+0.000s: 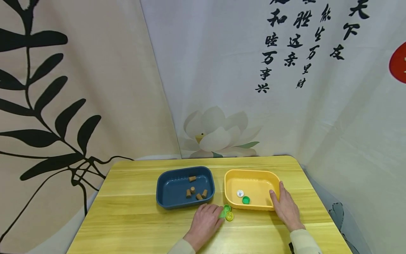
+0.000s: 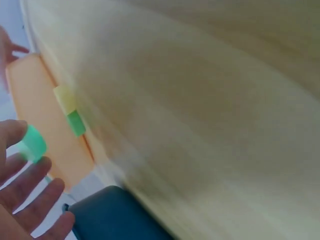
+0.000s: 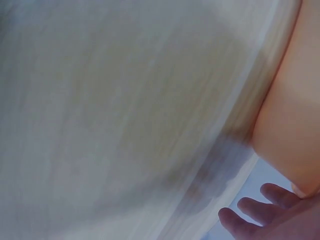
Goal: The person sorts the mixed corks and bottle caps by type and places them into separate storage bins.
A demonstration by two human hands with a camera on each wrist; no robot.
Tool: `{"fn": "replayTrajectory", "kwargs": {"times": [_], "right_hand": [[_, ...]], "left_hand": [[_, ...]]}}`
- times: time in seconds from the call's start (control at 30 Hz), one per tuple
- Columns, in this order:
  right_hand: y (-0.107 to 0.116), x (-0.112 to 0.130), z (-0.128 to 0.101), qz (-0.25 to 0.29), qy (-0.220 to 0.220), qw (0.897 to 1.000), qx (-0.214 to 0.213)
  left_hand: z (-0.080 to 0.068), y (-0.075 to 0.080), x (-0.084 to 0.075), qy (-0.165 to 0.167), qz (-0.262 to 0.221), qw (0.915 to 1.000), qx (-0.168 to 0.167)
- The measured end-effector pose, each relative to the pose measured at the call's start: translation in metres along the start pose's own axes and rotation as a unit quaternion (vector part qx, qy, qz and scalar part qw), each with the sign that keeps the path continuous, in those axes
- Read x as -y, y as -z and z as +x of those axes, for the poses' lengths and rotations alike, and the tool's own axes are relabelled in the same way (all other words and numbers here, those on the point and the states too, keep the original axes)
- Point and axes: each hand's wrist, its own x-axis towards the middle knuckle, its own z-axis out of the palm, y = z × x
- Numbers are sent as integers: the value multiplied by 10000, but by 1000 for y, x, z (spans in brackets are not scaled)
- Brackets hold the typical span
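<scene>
My left hand is at the front of the table between two trays. Between thumb and index finger it pinches a bright green bottle cap, the other fingers spread apart. Right beside it on the table are a darker green cap and a yellow cap, near the front wall of the yellow tray. My right hand holds that tray at its right end, thumb over the rim and fingers along the outside. In the tray are a white cap and a green cap.
A dark blue tray stands left of the yellow one, with several corks in it. The wooden table ends at the back against printed cloth hangings.
</scene>
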Motion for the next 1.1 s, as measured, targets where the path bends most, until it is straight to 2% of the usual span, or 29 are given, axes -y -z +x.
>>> {"fn": "replayTrajectory", "kwargs": {"times": [0.13, 0.47, 0.67, 0.87, 1.1], "right_hand": [[0, 0, 0, 8, 6, 10000, 8], [0, 1, 0, -38, 27, 10000, -27], [0, 1, 0, -30, 60, 10000, -33], [1, 1, 1, -30, 56, 10000, -7], [1, 0, 0, -5, 37, 10000, 39]], "left_hand": [[10, 6, -1, -12, -287, 9995, -148], [42, 17, -9, -124, -540, 9977, -388], [64, 13, -12, -157, -532, 9982, -213], [84, 1, -16, -242, -189, 9995, -5], [99, -12, -18, -81, 24, 9992, 385]]}}
